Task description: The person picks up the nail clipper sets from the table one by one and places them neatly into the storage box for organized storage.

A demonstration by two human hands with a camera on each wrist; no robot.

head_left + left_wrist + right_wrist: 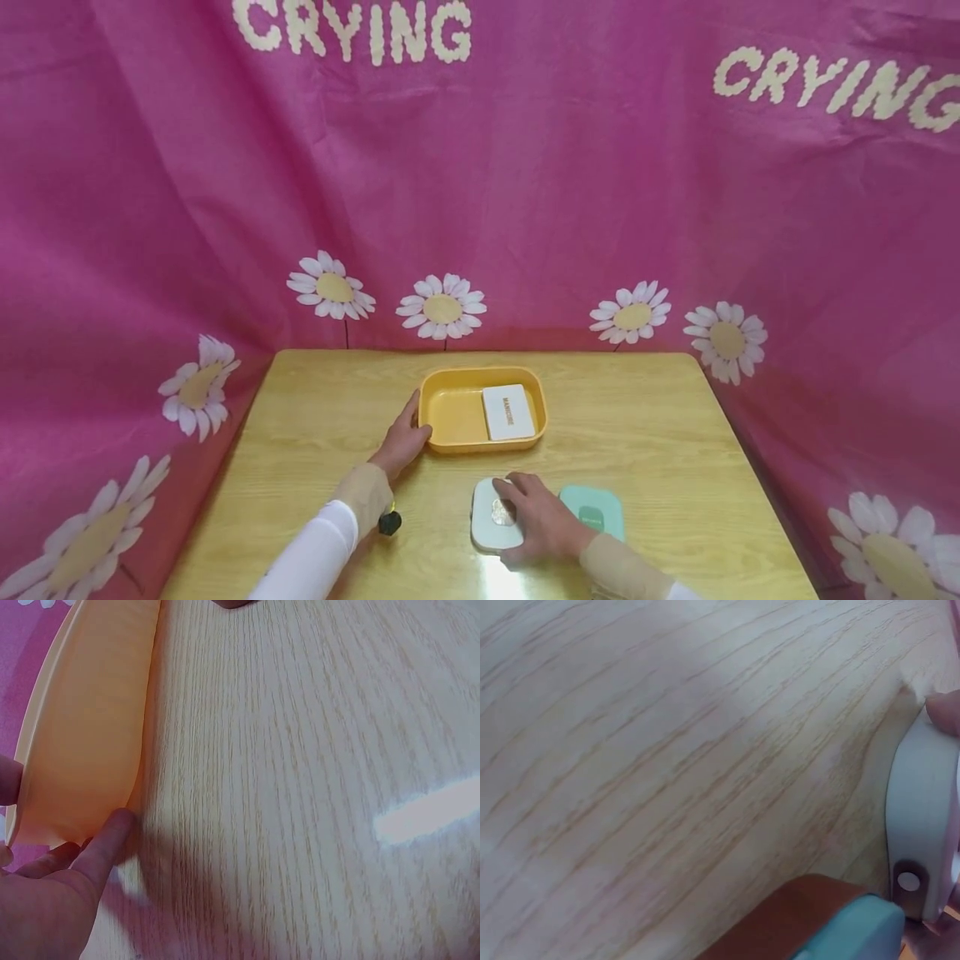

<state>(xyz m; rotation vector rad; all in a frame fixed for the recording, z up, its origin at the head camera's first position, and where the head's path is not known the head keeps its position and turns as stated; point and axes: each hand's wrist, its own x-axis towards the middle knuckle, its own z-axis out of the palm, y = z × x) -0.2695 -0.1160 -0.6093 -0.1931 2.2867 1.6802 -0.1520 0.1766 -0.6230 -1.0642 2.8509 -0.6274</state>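
In the head view my left hand [402, 437] grips the left end of a yellow rectangular tray [459, 448]. The left wrist view shows a finger over the rim of the tray [90, 712] and other fingers against its outer side, low by the tabletop. Inside the tray, at its right end, lies a white box [510, 411] lettered "MANICURE". My right hand [543, 517] spans a white rounded-square case [487, 521] in front of the tray and holds it by opposite edges. A snap button shows on the side of this case [922, 802] in the right wrist view.
A mint-green case [607, 504] lies on the table just right of my right hand; a brown strap [787, 919] shows beside it in the right wrist view. The wooden table [337, 392] is enclosed by a pink curtain [525, 183] with daisies.
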